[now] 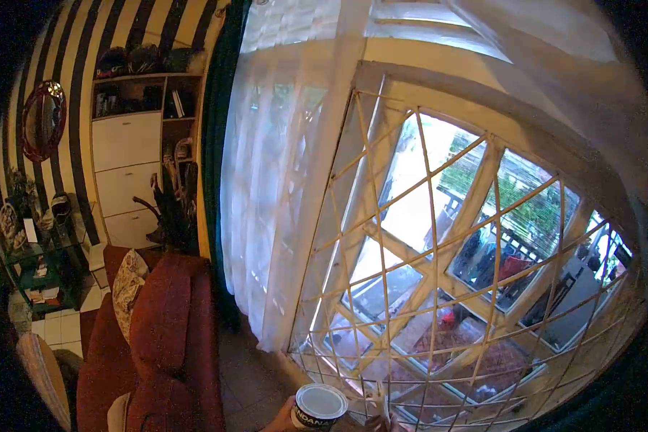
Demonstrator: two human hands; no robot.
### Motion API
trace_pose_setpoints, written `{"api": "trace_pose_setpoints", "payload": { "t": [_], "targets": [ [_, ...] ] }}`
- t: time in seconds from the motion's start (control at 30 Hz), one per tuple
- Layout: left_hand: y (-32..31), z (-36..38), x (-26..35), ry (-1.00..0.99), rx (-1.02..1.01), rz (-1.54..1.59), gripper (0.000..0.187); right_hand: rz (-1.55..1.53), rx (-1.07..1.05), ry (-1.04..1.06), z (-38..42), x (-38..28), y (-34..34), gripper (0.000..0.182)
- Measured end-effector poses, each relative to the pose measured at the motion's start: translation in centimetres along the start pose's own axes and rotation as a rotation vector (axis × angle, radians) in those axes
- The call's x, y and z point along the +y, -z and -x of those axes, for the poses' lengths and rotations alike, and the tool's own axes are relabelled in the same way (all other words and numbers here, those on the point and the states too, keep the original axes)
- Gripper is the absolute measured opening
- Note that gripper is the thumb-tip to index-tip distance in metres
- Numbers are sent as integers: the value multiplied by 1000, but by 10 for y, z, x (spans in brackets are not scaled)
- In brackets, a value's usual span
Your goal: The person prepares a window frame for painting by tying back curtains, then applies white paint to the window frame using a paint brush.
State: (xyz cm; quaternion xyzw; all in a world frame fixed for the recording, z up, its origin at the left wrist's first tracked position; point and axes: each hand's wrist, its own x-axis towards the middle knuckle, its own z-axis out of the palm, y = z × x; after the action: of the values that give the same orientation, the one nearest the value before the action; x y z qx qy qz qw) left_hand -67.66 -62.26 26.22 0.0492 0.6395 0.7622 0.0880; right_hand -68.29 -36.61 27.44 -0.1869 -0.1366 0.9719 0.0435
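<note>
At the bottom edge, my left hand [281, 420] is closed around a tin [320, 405]. The tin is upright, with a pale round top and a dark label on which part of a word, "NDANA", can be read. Just right of it, my right hand [383, 422] is partly in view, low against the window grille [426, 173]. Something thin and pale stands at its fingers, too small and blurred to name. Most of both hands is cut off by the frame. The grille's light-coloured bars cross in diamonds in front of the wood-framed window panes.
White sheer curtains [255, 194] hang left of the window, beside a dark green curtain [216, 144]. A red sofa [169, 317] with a patterned cushion [128, 291] stands at left. Beyond are a cabinet [127, 173], a glass shelf table [47, 252] and an oval mirror [43, 121].
</note>
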Motion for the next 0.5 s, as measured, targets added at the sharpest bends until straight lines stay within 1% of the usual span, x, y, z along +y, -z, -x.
{"api": "trace_pose_setpoints", "payload": {
  "t": [0.3, 0.5],
  "targets": [
    [8, 16, -9, 15, 67, -14, 109, 4, 20, 22, 2, -14, 20, 39],
    [19, 17, -13, 5, 50, -16, 109, -6, 9, 63, 6, -11, 34, 39]
  ]
}}
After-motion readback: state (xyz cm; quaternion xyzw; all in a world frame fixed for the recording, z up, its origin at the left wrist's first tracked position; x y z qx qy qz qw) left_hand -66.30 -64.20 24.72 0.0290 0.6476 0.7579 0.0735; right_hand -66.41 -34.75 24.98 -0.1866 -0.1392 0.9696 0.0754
